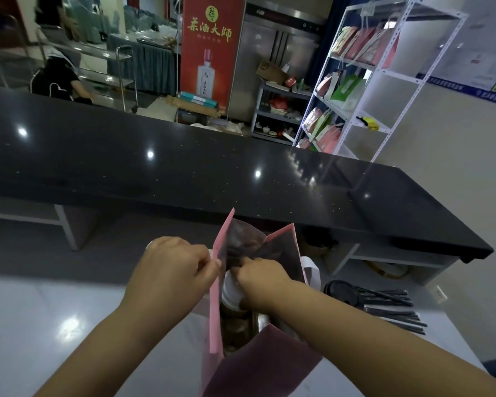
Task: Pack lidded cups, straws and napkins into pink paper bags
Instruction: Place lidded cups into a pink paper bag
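A pink paper bag (216,316) stands open on the white table in front of me. My left hand (175,265) pinches the bag's left wall near its top edge. My right hand (258,275) reaches down into the bag's mouth with curled fingers, over a white lidded cup (232,290) that stands inside. Whether those fingers hold anything is hidden. The bag's white handle (311,269) sticks out on the right side.
Black wrapped straws (390,308) and a stack of black lids (340,290) lie on the white table (55,325) to the right. A black counter (184,167) runs across behind the bag. A white shelf rack (364,81) with pink bags stands at the back right.
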`<action>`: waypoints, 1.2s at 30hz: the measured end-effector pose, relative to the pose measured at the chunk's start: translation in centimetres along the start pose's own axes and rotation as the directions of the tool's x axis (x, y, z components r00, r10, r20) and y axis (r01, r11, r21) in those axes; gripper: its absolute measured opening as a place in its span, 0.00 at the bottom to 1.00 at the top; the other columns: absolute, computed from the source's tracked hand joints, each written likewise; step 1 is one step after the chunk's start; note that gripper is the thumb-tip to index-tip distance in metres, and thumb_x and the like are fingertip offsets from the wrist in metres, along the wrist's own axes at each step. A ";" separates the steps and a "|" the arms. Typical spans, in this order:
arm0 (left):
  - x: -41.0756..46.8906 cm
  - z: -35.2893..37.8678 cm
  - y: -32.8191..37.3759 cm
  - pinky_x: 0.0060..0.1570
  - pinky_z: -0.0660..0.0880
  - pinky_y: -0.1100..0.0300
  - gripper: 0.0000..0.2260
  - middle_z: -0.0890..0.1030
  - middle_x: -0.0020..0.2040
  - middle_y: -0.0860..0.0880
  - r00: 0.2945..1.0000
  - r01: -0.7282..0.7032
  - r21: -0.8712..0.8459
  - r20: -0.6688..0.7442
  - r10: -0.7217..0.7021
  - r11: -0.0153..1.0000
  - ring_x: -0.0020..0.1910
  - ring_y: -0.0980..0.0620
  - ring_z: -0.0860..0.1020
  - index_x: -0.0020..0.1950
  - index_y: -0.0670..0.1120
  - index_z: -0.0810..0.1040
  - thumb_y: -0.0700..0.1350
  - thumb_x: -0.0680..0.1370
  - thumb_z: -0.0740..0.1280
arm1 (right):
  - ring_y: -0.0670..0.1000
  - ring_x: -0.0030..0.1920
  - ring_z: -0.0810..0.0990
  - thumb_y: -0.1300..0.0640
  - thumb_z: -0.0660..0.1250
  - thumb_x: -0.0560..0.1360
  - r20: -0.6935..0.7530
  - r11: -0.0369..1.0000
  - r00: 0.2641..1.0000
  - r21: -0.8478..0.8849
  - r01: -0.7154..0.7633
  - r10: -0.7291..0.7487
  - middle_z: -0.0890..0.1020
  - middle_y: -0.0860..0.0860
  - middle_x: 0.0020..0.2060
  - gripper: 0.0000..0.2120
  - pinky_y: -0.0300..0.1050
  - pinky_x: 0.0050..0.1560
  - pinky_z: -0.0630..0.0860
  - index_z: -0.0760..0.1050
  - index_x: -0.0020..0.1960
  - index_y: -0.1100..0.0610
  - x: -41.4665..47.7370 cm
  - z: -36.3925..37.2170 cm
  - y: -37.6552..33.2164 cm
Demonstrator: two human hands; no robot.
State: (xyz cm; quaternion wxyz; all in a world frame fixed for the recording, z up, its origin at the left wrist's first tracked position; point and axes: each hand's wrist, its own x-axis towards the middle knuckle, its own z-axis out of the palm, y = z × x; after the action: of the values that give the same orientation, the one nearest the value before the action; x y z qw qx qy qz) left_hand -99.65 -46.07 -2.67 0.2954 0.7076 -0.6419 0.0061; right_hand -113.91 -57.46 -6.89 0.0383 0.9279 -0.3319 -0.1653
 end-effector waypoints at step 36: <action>-1.9 -0.9 4.8 0.71 0.42 0.56 0.33 0.68 0.69 0.57 0.937 -0.251 0.226 0.301 0.177 0.941 0.72 0.58 0.56 0.71 0.58 0.63 0.66 0.67 0.56 | 0.58 0.63 0.68 0.44 0.64 0.69 0.161 0.592 0.707 0.437 -0.677 0.689 0.66 0.54 0.64 0.33 0.52 0.56 0.73 0.59 0.71 0.49 -11.2 8.4 12.1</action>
State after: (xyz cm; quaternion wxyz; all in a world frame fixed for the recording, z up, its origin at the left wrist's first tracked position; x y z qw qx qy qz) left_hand -104.05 -43.98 -0.72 0.1049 0.6594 -0.7440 0.0242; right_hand -132.13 -59.49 -9.49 -0.1206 0.7121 -0.6904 -0.0419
